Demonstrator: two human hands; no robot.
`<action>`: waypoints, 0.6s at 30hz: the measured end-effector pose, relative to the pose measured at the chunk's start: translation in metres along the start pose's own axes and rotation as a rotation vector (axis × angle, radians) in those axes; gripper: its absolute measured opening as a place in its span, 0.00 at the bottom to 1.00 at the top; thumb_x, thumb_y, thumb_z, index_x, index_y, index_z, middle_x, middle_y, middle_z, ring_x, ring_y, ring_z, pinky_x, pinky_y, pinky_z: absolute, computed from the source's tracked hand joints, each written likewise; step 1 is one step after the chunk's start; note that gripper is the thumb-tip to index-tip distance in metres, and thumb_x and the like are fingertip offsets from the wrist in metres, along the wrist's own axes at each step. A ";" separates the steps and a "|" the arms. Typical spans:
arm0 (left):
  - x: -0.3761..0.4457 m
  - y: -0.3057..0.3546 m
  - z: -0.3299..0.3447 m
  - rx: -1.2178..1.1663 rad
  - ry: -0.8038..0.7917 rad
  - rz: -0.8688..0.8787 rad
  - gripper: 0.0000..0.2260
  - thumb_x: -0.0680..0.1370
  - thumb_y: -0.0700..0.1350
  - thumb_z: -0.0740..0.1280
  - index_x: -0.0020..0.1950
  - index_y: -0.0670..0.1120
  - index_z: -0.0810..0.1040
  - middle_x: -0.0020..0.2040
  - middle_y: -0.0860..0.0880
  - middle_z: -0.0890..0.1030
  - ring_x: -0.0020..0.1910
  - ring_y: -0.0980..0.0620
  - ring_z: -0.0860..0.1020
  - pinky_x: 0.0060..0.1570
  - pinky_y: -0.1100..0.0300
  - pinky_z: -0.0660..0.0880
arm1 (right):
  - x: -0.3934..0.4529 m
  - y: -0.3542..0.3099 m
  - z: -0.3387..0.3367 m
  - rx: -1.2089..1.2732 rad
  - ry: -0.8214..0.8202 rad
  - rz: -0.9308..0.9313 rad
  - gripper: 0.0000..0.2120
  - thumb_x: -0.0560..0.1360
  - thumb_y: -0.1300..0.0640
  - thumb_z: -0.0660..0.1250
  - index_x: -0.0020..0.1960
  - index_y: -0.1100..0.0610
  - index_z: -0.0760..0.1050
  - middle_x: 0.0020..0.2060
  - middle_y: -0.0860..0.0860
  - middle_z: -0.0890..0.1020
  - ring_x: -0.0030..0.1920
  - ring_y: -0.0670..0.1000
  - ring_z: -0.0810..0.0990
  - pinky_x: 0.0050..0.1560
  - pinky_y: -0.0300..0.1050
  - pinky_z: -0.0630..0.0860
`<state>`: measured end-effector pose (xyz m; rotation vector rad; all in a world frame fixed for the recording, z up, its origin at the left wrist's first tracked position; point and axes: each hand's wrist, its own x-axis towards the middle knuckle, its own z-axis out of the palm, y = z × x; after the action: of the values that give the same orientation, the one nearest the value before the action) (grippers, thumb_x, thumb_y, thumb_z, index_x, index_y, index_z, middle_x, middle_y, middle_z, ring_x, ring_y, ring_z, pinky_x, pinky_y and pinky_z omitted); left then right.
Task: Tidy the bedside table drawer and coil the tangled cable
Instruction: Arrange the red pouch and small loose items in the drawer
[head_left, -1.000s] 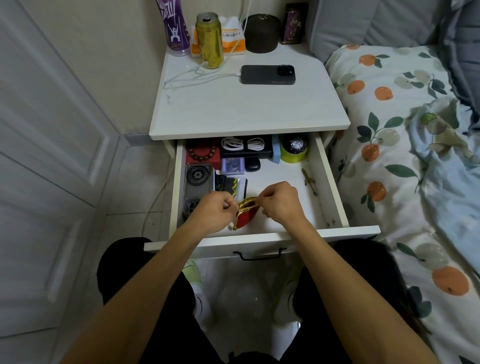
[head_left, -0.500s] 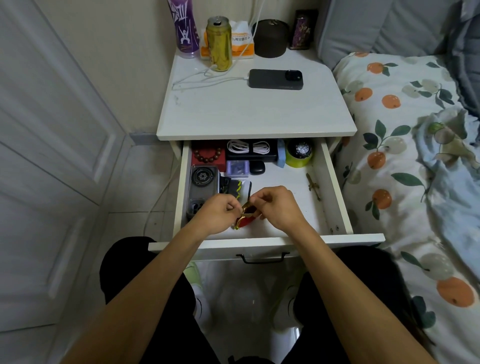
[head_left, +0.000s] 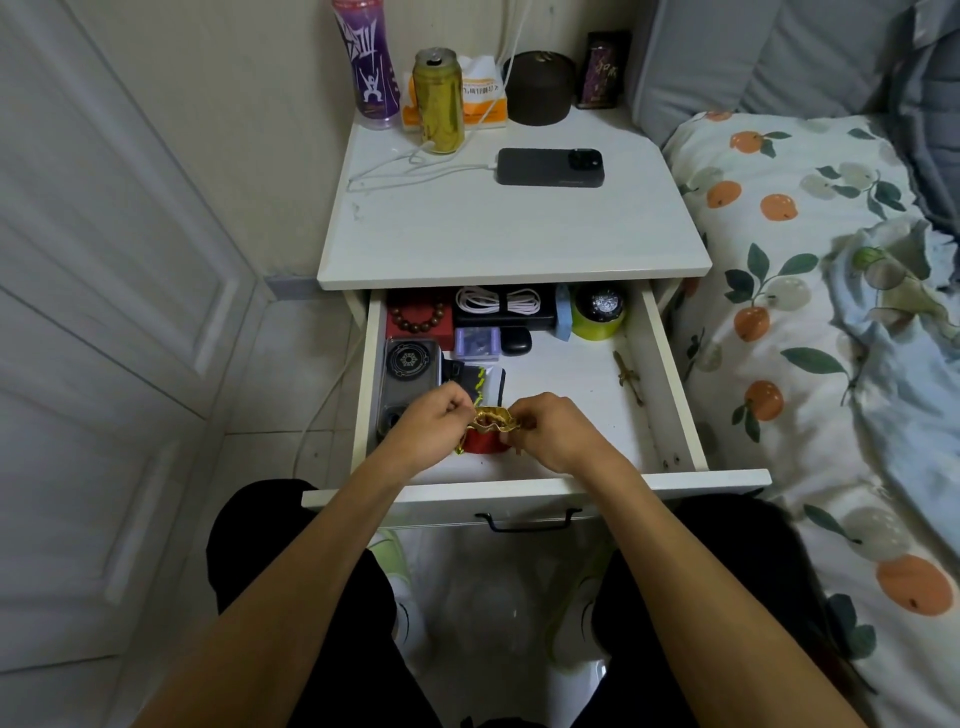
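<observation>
Open drawer (head_left: 670, 374), one red pouch (head_left: 485, 439), pinched by left hand (head_left: 434, 423), right hand (head_left: 558, 428)

We reach both bare forearms forward from the bottom of the view, converging toward the middle. Our left hand (head_left: 435, 415) and right hand (head_left: 553, 427) sit close together, knuckles up, fingers curled, each pinching one side of the pouch (head_left: 488, 430) between them.
</observation>
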<state>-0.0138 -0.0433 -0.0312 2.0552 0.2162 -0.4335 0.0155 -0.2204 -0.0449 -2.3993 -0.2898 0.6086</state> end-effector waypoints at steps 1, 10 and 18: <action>0.000 0.001 0.000 -0.015 -0.003 -0.005 0.07 0.81 0.41 0.59 0.46 0.45 0.74 0.37 0.49 0.75 0.35 0.53 0.74 0.35 0.61 0.69 | -0.001 0.000 -0.001 0.013 0.029 0.003 0.06 0.75 0.56 0.70 0.50 0.57 0.82 0.43 0.54 0.83 0.42 0.51 0.77 0.39 0.40 0.68; 0.000 0.001 0.004 -0.025 -0.003 -0.006 0.08 0.77 0.45 0.71 0.53 0.44 0.78 0.37 0.51 0.79 0.32 0.57 0.76 0.28 0.65 0.71 | -0.005 -0.001 -0.006 0.122 0.071 0.007 0.08 0.77 0.57 0.68 0.41 0.59 0.80 0.37 0.56 0.82 0.42 0.56 0.79 0.43 0.46 0.73; -0.008 -0.002 -0.007 0.134 0.109 0.039 0.04 0.75 0.45 0.73 0.41 0.47 0.85 0.33 0.56 0.81 0.35 0.55 0.80 0.34 0.67 0.74 | -0.010 0.001 -0.015 0.164 0.097 0.096 0.08 0.74 0.55 0.72 0.42 0.59 0.84 0.35 0.52 0.83 0.31 0.43 0.75 0.35 0.37 0.71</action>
<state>-0.0202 -0.0361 -0.0266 2.2133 0.2169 -0.3200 0.0142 -0.2325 -0.0318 -2.2853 -0.0801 0.5353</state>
